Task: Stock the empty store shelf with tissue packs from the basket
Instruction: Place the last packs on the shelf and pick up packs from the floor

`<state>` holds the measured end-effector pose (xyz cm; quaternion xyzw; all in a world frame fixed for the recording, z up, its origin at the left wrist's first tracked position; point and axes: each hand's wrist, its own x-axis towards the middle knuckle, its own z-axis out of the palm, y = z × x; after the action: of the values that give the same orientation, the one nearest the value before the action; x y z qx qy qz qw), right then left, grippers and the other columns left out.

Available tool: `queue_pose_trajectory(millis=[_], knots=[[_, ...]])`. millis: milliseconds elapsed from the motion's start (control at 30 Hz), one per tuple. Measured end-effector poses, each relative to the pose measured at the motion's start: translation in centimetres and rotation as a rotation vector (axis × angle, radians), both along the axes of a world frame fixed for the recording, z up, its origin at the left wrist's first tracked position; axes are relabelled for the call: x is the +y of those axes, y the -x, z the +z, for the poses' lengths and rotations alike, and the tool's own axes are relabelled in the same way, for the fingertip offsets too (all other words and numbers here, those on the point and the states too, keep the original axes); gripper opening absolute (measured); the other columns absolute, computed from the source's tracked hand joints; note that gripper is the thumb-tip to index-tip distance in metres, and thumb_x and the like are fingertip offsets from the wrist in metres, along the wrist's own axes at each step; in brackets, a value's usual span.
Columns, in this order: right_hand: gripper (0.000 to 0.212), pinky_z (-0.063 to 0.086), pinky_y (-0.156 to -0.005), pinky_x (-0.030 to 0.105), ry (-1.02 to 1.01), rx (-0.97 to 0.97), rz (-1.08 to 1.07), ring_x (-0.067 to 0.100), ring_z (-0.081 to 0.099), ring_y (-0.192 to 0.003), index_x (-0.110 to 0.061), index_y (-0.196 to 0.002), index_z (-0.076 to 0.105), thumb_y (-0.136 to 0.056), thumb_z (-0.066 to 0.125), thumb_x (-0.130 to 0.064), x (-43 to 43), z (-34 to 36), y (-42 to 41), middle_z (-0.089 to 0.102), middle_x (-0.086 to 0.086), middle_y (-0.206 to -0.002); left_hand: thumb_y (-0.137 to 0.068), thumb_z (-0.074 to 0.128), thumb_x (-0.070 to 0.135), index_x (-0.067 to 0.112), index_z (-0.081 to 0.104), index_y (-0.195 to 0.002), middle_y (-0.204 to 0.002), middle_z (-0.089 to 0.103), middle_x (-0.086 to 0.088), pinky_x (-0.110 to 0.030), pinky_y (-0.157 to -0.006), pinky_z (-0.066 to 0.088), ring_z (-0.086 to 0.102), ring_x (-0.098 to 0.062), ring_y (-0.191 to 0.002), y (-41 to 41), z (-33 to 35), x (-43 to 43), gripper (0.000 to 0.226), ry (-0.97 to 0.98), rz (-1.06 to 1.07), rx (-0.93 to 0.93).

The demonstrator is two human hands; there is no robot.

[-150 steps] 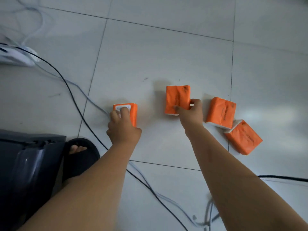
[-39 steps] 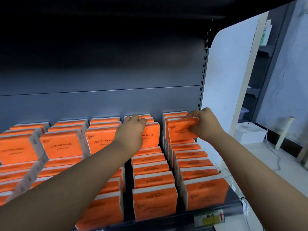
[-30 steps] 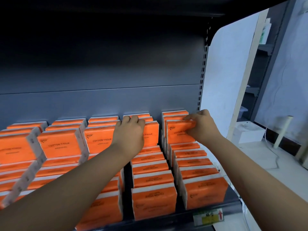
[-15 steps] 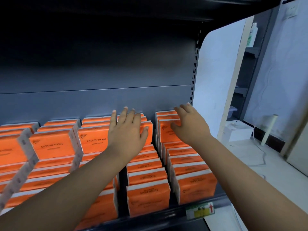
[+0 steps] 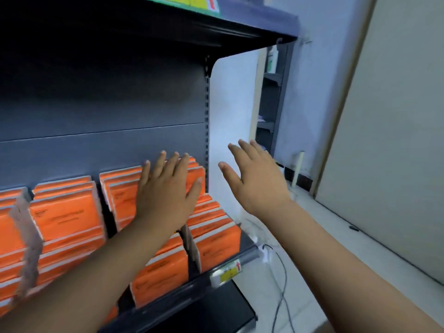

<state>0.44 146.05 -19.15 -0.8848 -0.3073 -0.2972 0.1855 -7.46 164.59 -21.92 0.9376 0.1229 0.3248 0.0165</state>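
Left hand (image 5: pixel 165 188) spread before tissue packs (image 5: pixel 64 212), right hand (image 5: pixel 257 179) beside them

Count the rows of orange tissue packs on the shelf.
4. First row at the right end of the shelf, second row partly hidden by the left hand, third row left of that, fourth row cut off at the left edge; more may lie beyond.
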Motion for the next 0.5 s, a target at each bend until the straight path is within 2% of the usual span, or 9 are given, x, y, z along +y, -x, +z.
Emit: queue_pose_trajectory(millis=[100, 267, 400, 500], knots=[[0.071, 0.026, -0.124, 0.048, -0.048, 0.043, -0.15, 0.027, 0.024, -0.156, -0.022, -0.153, 0.045, -0.101, 0.024, -0.065, -8.0, 0.7, 2.7, 0.04, 0.004, -0.163, -0.097, 0.03, 0.062, 0.021, 0.043, -0.155, -0.163, 0.042, -0.005, -0.054, -0.125, 0.022, 0.029, -0.031, -0.155, -0.7, 1.0, -6.2, 0.072, 0.044, -0.191, -0.034], [0.068, 0.022, -0.125, 0.047, -0.044, 0.075, -0.486, 0.024, 0.02, -0.157, -0.023, -0.154, 0.043, -0.103, 0.024, -0.064, -22.5, 1.1, 9.2, 0.037, 0.002, -0.164, -0.097, 0.033, 0.059, 0.021, 0.04, -0.156, -0.166, 0.037, -0.004, -0.054, -0.126, 0.019, 0.026, -0.028, -0.156, 0.1, 2.5, -18.7, 0.071, 0.106, -0.556, -0.042], [0.065, 0.018, -0.127, 0.044, -0.108, 0.101, -0.756, 0.022, 0.016, -0.158, -0.022, -0.156, 0.041, -0.106, 0.03, -0.061, -32.0, 0.6, 15.7, 0.034, 0.003, -0.166, -0.097, 0.035, 0.057, 0.018, 0.042, -0.154, -0.164, 0.04, -0.008, -0.055, -0.124, 0.024, 0.029, -0.031, -0.154, 3.5, 2.4, -28.5, 0.069, 0.218, -0.807, -0.028], [0.069, 0.02, -0.126, 0.044, -0.156, 0.143, -0.9, 0.024, 0.018, -0.157, -0.02, -0.155, 0.042, -0.103, 0.027, -0.064, -37.9, -1.1, 20.5, 0.036, 0.004, -0.165, -0.097, 0.037, 0.057, 0.015, 0.046, -0.15, -0.16, 0.044, -0.01, -0.054, -0.122, 0.028, 0.033, -0.033, -0.152, 6.2, 1.0, -35.3, 0.069, 0.254, -0.919, 0.028]])
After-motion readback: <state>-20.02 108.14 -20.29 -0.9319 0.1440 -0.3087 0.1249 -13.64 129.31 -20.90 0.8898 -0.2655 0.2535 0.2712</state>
